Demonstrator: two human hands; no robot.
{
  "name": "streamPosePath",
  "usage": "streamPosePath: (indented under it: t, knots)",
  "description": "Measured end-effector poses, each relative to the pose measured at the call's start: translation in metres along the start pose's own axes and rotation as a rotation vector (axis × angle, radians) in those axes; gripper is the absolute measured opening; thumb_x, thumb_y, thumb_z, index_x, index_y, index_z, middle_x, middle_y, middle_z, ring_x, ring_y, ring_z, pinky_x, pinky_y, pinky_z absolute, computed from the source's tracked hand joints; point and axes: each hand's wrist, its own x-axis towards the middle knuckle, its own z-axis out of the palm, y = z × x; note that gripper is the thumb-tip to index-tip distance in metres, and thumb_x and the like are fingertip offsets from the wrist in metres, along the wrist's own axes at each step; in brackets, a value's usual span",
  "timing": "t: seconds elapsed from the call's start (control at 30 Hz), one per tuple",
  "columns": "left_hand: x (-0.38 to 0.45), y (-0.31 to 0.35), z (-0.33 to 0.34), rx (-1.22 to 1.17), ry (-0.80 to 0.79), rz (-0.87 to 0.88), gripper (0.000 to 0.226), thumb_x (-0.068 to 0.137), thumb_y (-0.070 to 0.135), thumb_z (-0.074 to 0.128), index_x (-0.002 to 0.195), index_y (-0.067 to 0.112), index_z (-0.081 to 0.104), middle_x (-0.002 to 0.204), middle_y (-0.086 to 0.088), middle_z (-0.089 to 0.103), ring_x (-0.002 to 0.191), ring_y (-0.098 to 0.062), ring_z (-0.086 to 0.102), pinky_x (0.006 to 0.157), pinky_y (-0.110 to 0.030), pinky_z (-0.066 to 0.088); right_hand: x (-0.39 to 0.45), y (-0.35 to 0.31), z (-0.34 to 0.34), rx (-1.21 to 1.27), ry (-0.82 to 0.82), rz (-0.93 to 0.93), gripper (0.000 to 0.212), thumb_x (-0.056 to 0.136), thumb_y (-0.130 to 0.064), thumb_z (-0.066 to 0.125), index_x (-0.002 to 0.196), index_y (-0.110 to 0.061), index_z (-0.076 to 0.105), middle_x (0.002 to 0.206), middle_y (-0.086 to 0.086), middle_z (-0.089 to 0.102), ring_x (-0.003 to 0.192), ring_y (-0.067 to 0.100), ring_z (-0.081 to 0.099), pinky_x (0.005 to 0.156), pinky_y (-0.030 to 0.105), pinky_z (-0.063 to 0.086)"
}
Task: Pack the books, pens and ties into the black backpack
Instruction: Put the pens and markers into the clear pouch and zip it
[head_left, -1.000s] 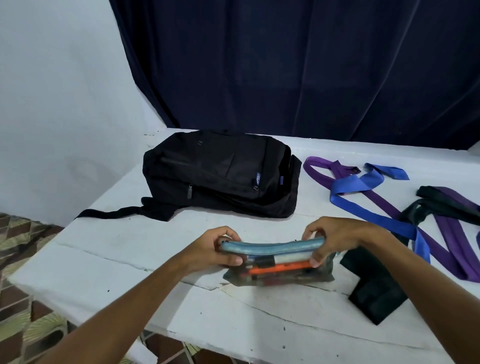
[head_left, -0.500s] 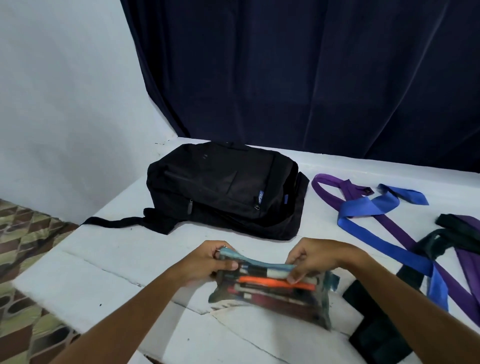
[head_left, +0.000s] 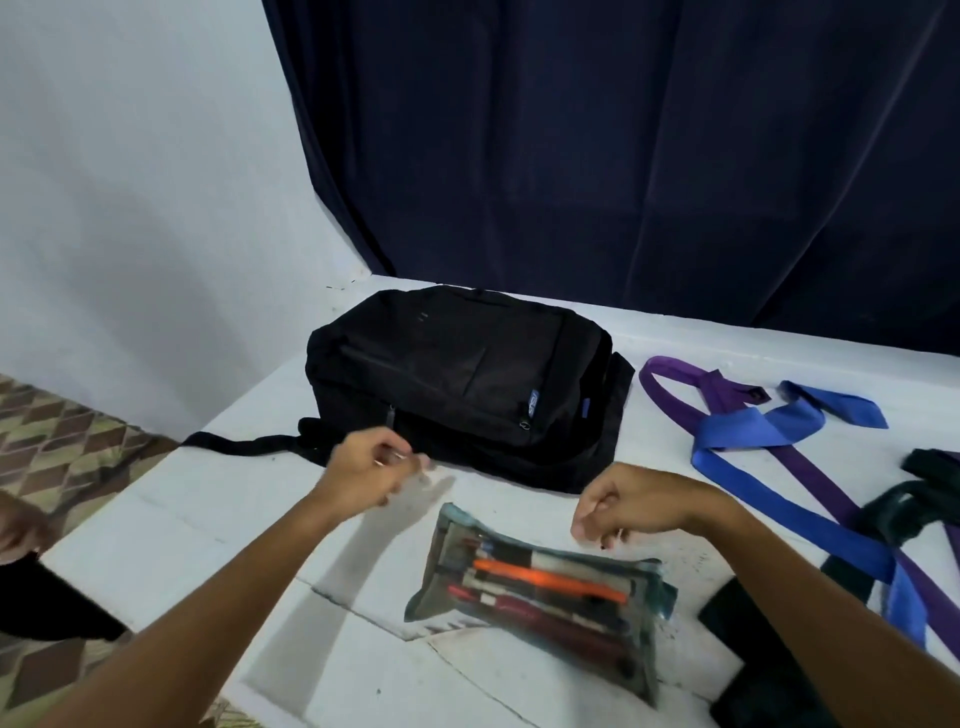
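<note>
Black backpack (head_left: 457, 384) lies flat on the white table (head_left: 218, 499) at 12 o'clock from the hands, zips closed as far as can be seen, one strap trailing toward 9 o'clock. Transparent pencil pouch (head_left: 540, 592) lies flat on the table at 6 o'clock from the backpack, apart from both hands; pens are visible inside, including an orange pen (head_left: 545, 576).

Left hand (head_left: 363, 473) hovers at 10 o'clock from the pouch, just before the backpack's near edge, blurred; fingers loosely curled and gripping nothing. Right hand (head_left: 634, 501) hangs at 1 o'clock from the pouch, fingers loosely curled downward, holding nothing.

Purple tie (head_left: 737, 410) and blue tie (head_left: 789, 431) lie crossed at 3 o'clock from the backpack. Dark green tie (head_left: 904, 509) lies at the right edge. A black folded item (head_left: 737, 618) lies at 3 o'clock from the pouch; identity unclear. No books identifiable.
</note>
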Motion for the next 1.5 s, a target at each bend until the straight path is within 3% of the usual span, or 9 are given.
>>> streamPosePath:
  t: [0.13,0.23,0.37,0.53,1.0,1.2,1.3,1.4,1.5]
  knots:
    - [0.034,-0.008,-0.048,-0.076,0.387,0.081,0.022,0.081,0.038,0.076,0.083,0.018,0.065,0.078,-0.010,0.066,0.070,-0.026,0.061,0.074,-0.046,0.055,0.007,-0.002,-0.010,0.333,0.498,0.087,0.035,0.084,-0.041,0.071,0.082,-0.009,0.058,0.074,0.006,0.064,0.065,0.016,0.061,0.056,0.028,0.046]
    - [0.065,-0.010,-0.077,-0.160,0.465,0.066,0.031,0.086,0.042,0.070,0.103,0.020,0.058,0.105,-0.009,0.063,0.085,-0.027,0.061,0.078,-0.035,0.050,0.020,-0.009,-0.005,0.516,0.663,0.211,0.048,0.081,-0.050,0.072,0.110,-0.021,0.047,0.098,-0.001,0.059,0.085,0.014,0.059,0.070,0.033,0.053]
    - [0.108,-0.017,-0.099,-0.277,0.308,-0.020,0.056,0.089,0.055,0.061,0.134,0.027,0.044,0.143,-0.003,0.045,0.125,-0.024,0.046,0.106,-0.041,0.036,0.048,-0.016,0.006,0.706,0.714,0.271,0.065,0.073,-0.055,0.076,0.120,-0.026,0.042,0.111,-0.003,0.059,0.100,0.019,0.059,0.074,0.035,0.051]
    - [0.144,-0.026,-0.108,-0.365,0.007,-0.120,0.084,0.067,0.086,0.052,0.137,0.041,0.042,0.141,0.013,0.051,0.130,-0.023,0.046,0.101,-0.057,0.038,0.077,-0.024,0.003,0.683,0.926,0.280,0.046,0.074,-0.048,0.078,0.071,-0.014,0.048,0.070,0.001,0.056,0.065,0.015,0.055,0.056,0.025,0.039]
    - [0.129,-0.023,-0.076,-0.406,0.088,-0.122,0.052,0.089,0.063,0.054,0.129,0.033,0.039,0.128,0.004,0.055,0.109,-0.022,0.058,0.080,-0.043,0.050,0.085,0.002,-0.026,0.553,0.893,0.398,0.030,0.086,-0.014,0.071,0.064,-0.008,0.053,0.065,0.008,0.057,0.057,0.019,0.052,0.054,0.026,0.040]
    - [0.104,-0.017,-0.070,-0.376,0.052,-0.137,0.052,0.091,0.057,0.057,0.131,0.032,0.038,0.134,0.003,0.053,0.114,-0.021,0.057,0.098,-0.051,0.046,0.068,0.011,-0.047,0.576,0.913,0.429,0.022,0.085,-0.018,0.073,0.080,-0.003,0.058,0.068,0.010,0.057,0.058,0.021,0.052,0.056,0.030,0.044]
    - [0.100,0.000,-0.069,-0.061,0.260,0.052,0.063,0.093,0.048,0.059,0.145,0.020,0.036,0.147,-0.005,0.044,0.133,-0.025,0.042,0.110,-0.041,0.034,0.066,0.009,-0.043,0.457,0.995,0.359,0.032,0.080,-0.025,0.077,0.067,-0.008,0.054,0.066,0.006,0.058,0.065,0.023,0.055,0.061,0.034,0.047]
    - [0.083,0.038,-0.042,0.292,0.512,0.562,0.044,0.090,0.032,0.064,0.129,0.014,0.056,0.128,-0.008,0.059,0.121,-0.030,0.047,0.104,-0.044,0.039,0.061,0.000,-0.039,0.460,1.033,0.219,0.020,0.085,-0.021,0.073,0.072,-0.011,0.061,0.069,0.004,0.061,0.065,0.020,0.056,0.063,0.034,0.049]
    - [0.067,0.089,0.015,0.262,0.177,0.805,0.020,0.083,0.027,0.066,0.099,0.015,0.070,0.087,0.001,0.068,0.078,-0.017,0.059,0.079,-0.039,0.052,0.055,-0.011,-0.032,0.549,0.861,0.182,0.017,0.094,-0.008,0.056,0.078,-0.009,0.063,0.069,0.008,0.059,0.055,0.017,0.055,0.050,0.027,0.046]
